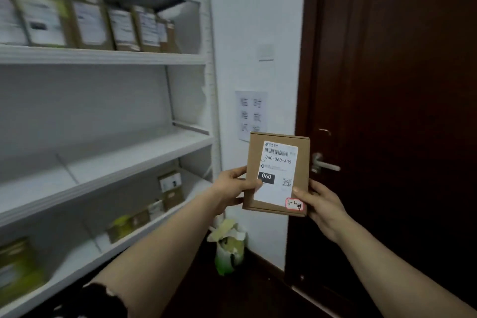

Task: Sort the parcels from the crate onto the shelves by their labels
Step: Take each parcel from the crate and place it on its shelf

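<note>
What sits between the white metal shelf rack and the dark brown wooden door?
In the head view, a strip of white wall bearing a switch plate and a printed paper notice, with a green-and-white bag on the floor.

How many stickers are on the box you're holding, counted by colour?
White label: 1
Red-edged sticker: 1
Total: 2, both on the front of the brown box.
</note>
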`<state>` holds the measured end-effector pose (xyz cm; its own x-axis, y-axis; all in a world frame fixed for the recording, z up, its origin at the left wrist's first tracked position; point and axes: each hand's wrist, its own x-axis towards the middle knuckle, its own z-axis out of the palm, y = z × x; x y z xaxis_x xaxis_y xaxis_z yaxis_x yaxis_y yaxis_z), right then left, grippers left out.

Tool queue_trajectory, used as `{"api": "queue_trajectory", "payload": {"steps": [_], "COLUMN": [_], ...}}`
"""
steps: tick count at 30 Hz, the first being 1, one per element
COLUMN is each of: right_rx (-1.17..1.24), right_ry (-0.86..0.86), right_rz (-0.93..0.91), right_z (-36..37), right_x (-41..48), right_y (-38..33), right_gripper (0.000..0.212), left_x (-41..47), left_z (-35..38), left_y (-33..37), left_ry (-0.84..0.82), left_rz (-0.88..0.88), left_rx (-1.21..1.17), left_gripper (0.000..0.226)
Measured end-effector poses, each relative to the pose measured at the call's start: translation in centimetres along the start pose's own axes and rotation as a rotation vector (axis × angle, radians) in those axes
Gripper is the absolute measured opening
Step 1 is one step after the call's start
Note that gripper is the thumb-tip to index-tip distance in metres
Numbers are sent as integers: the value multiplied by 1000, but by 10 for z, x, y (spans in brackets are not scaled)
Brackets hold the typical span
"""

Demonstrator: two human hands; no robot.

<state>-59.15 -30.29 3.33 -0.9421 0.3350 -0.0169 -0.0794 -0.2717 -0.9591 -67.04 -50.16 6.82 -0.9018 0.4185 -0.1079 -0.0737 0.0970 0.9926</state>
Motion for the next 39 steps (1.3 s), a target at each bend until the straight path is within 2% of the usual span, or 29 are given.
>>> {"api": "queue_trajectory", "payload": {"steps": [3, 7, 10, 15, 22, 27, 31, 39], "right_rx": [7, 47, 54, -25, -39, -53, -85, -207], "right_ry": [-121, -240, -302, -393, -546, -611, -649, -719], "right_rz": [-5, -2, 14, 31, 120, 220, 273, 279], "right_z": [87, 183, 235, 296, 339, 349, 358, 402], "right_x": [34, 68, 92, 133, 195, 244, 276, 320], "right_y": [11, 25, 38, 62, 81, 86, 98, 129], "right_gripper": [43, 43, 46, 56, 43, 16, 25, 25], "left_x": [1, 1, 4, 13, 48, 81, 103, 143], "left_z": [-80, -165, -213, -268, -302, -308, -313, -359], "left_y": [12, 25, 27, 17, 4, -1, -9, -33], "left_ry": [139, 311, 418, 555, 747, 855, 895, 961], "left_rz": [52, 90, 102, 78, 58, 15, -15, -25], "left_rx": [-9, -19, 6, -25, -86, -103, -124, -142], "left_gripper": [61, 55, 65, 64, 52, 49, 51, 47]}}
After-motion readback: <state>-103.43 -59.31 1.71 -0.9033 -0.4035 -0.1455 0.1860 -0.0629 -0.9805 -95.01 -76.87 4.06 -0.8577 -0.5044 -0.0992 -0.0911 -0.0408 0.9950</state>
